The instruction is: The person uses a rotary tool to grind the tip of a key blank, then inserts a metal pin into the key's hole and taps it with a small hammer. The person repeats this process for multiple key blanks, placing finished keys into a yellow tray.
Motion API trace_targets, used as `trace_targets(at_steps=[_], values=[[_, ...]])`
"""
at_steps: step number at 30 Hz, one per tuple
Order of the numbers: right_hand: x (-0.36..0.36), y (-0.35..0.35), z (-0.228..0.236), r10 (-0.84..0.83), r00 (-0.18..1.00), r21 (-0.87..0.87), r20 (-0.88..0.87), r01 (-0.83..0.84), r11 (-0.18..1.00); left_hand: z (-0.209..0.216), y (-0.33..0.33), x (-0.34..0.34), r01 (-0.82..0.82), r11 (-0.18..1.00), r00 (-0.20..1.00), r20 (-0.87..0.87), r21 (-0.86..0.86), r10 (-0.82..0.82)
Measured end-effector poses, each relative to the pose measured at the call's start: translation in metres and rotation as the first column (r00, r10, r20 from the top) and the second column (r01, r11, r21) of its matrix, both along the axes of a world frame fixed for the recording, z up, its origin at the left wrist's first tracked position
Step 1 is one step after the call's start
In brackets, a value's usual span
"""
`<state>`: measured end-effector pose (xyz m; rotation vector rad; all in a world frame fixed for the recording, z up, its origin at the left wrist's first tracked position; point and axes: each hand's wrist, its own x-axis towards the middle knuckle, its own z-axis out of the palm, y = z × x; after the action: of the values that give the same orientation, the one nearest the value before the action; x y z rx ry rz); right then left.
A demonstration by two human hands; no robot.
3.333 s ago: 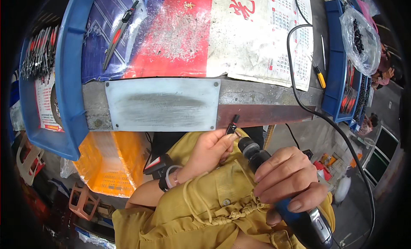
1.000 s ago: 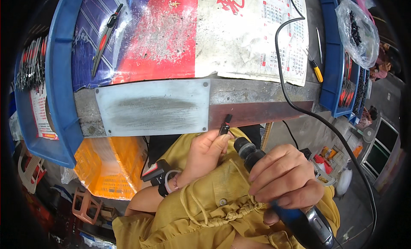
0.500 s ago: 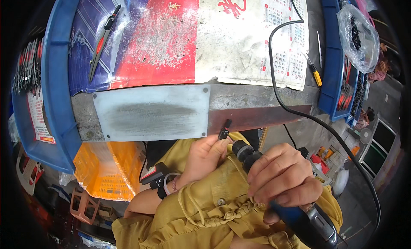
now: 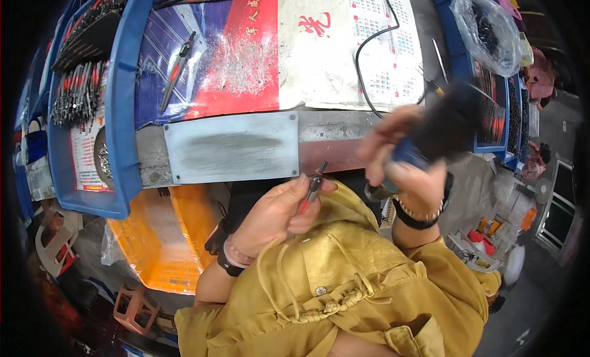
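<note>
My left hand [image 4: 273, 209], in front of the bench edge, closes its fingers around a slim black-and-red compass-like tool [image 4: 314, 188]. Its dark tip points up and away from me. My right hand [image 4: 402, 163] is raised over the right part of the bench edge and wrapped around a dark blue and black corded electric screwdriver [image 4: 445, 126]. Motion smears both that hand and its tool, so the working end is hard to make out. A similar black-and-red tool [image 4: 177, 71] lies on the bench mat at the left.
A pale metal plate [image 4: 233, 148] is fixed along the bench edge. Blue bins [image 4: 123, 105] of black-and-red pieces flank the mat, with a plastic bag [image 4: 488, 31] on the right one. Below hangs an orange crate [image 4: 163, 234]. A black cord [image 4: 359, 62] crosses the calendar sheet.
My right hand has lifted the electric screwdriver up and away from the piece in my left hand. The left hand has turned, showing more of the piece. The view has shifted.
</note>
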<state>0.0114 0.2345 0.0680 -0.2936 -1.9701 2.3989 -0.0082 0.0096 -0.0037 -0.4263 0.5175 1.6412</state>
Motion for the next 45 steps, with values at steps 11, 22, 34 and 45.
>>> trace_targets(at_steps=[11, 22, 34, 45], values=[[-0.002, -0.022, -0.029, 0.252, 0.944, -0.527, 0.212, -0.107, 0.843, 0.035, 0.001, -0.007, -0.022, 1.000, 0.994, -0.105, 0.020, 0.024], [0.007, -0.004, -0.017, -0.114, 0.985, -0.230, 0.127, 0.142, 0.963, 0.024, -0.009, -0.054, -0.314, 0.949, 0.912, -0.273, 0.013, 0.306], [0.018, -0.003, -0.017, -0.107, 0.978, -0.177, 0.181, 0.140, 0.974, 0.011, -0.034, -0.135, -0.595, 0.764, 0.446, -0.893, -0.248, 0.058], [0.019, 0.001, -0.014, -0.080, 0.981, -0.213, 0.177, 0.117, 0.970, -0.015, -0.025, -0.195, -0.875, 0.444, -0.256, -0.594, -0.193, -0.763]])
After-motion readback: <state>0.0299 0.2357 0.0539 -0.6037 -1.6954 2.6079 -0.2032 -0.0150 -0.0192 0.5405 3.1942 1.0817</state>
